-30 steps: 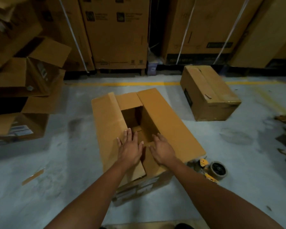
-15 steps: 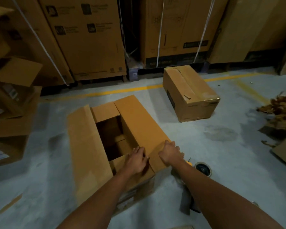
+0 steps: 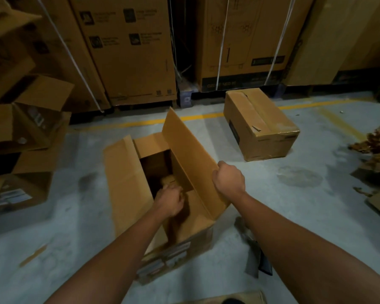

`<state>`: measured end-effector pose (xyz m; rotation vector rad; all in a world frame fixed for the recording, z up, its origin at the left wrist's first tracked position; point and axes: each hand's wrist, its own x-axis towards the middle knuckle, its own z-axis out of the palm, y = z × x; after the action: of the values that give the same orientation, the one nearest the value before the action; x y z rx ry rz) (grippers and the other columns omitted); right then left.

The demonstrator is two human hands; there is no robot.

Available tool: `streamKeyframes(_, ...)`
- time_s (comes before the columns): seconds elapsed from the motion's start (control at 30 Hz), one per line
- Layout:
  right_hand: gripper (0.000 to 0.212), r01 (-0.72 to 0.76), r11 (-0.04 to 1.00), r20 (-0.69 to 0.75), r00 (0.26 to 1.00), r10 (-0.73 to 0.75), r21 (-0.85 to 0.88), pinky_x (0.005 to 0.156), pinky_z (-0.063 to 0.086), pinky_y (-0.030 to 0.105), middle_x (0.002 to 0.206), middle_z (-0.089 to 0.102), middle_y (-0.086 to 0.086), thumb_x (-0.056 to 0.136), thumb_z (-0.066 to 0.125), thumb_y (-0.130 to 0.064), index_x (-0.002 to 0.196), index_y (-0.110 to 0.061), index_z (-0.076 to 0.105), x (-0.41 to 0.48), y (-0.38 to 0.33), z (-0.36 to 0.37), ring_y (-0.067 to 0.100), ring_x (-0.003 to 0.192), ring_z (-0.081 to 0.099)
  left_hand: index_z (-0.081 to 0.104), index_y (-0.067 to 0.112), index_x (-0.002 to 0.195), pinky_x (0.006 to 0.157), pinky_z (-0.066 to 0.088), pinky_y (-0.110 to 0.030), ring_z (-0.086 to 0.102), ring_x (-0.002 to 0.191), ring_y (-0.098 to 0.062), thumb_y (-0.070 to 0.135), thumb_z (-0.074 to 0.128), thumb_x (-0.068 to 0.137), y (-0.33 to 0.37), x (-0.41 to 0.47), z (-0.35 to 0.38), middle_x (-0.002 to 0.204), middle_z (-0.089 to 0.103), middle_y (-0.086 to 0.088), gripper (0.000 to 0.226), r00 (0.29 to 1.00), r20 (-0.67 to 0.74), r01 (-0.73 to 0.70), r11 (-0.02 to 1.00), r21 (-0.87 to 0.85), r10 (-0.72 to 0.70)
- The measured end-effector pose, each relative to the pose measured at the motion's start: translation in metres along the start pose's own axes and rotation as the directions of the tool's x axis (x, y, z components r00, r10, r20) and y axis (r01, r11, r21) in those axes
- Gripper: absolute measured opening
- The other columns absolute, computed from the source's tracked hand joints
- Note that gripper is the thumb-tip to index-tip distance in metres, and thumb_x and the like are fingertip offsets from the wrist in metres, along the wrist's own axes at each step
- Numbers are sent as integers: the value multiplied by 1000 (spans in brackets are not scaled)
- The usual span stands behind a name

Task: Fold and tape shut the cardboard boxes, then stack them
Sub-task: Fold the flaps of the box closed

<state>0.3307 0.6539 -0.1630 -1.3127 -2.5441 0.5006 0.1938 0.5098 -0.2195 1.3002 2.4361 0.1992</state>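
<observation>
At floor centre, right hand [image 3: 228, 178] grips brown cardboard box's [image 3: 184, 244] long flap [image 3: 191, 154] to fold it shut; left hand [image 3: 169, 200] curls fingers over short flap [image 3: 195, 207], holding it down.

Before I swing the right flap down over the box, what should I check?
1. Right hand grips the right flap: ok, the flap stands raised.
2. Left hand out of the flap's path: not ok, it sits in the opening of the box.
3. Near flap tucked in: cannot tell, the left hand covers it.
4. Far flap folded in: not ok, it leans away from the opening.
5. Left flap ready to close: not ok, it lies splayed outward.
</observation>
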Motion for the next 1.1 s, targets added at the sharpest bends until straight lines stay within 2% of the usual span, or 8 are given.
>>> streamKeyframes(0.1,17,49,999,4,999,-49,-12,77,53,39,102,69,12,99,47,-18,105,-11,62,-17,-36,-2,33,93,67,53,16,136,119,19,-56,15,151,-31,26,51,95,-21,-24,-8,148,43,-9,42,998,36,37,992,124,-42)
streamKeyframes(0.2,18,88,995,60,995,-86,-40,80,54,39,106,69,12,96,51,-13,108,-11,64,-42,-70,7,33,97,67,50,16,137,116,17,-63,16,148,-31,28,47,98,-44,-45,-5,152,38,-8,40,997,-10,73,990,120,-72)
streamKeyframes(0.37,25,225,946,211,961,-177,-232,99,44,39,116,65,10,99,43,-11,117,-14,61,-87,-105,49,31,115,59,17,15,159,123,19,-43,9,153,-29,35,34,107,-73,-63,9,167,3,-9,59,996,-70,40,993,-115,-48)
streamKeyframes(0.53,30,265,918,314,934,-169,-295,98,47,43,127,56,16,99,45,-20,126,-13,55,-106,-115,88,39,129,42,16,15,158,122,20,-38,16,152,-27,34,34,106,-95,-67,24,165,16,-11,58,998,-57,22,988,-151,-30)
streamKeyframes(0.67,40,280,904,392,909,-141,-322,97,42,43,134,48,16,99,38,-27,133,-14,52,-112,-109,107,36,125,40,14,18,159,124,4,-46,1,154,-24,36,27,108,-97,-69,32,168,3,-6,56,999,-47,4,999,-38,-5)
streamKeyframes(0.83,47,283,891,370,918,-144,-355,96,35,47,147,32,14,101,34,-31,148,-26,38,-122,-92,129,35,127,33,4,27,160,121,-11,-49,-16,152,-24,51,17,106,-98,-73,56,166,-14,-5,61,999,-50,10,998,57,-7)
streamKeyframes(0.97,53,301,888,379,911,-161,-348,98,31,48,157,22,11,102,34,-34,155,-32,26,-128,-86,129,34,132,30,5,32,159,119,-11,-52,-17,152,-27,50,17,106,-90,-81,59,166,-14,-4,58,999,-47,20,999,47,-17)
streamKeyframes(1.1,57,300,911,442,884,-154,-281,108,26,50,164,14,7,102,35,-32,157,-25,23,-138,-90,118,34,140,23,5,29,160,121,-8,-52,-16,152,-27,49,17,106,-80,-98,58,167,-12,-1,59,999,-7,-32,999,28,32)
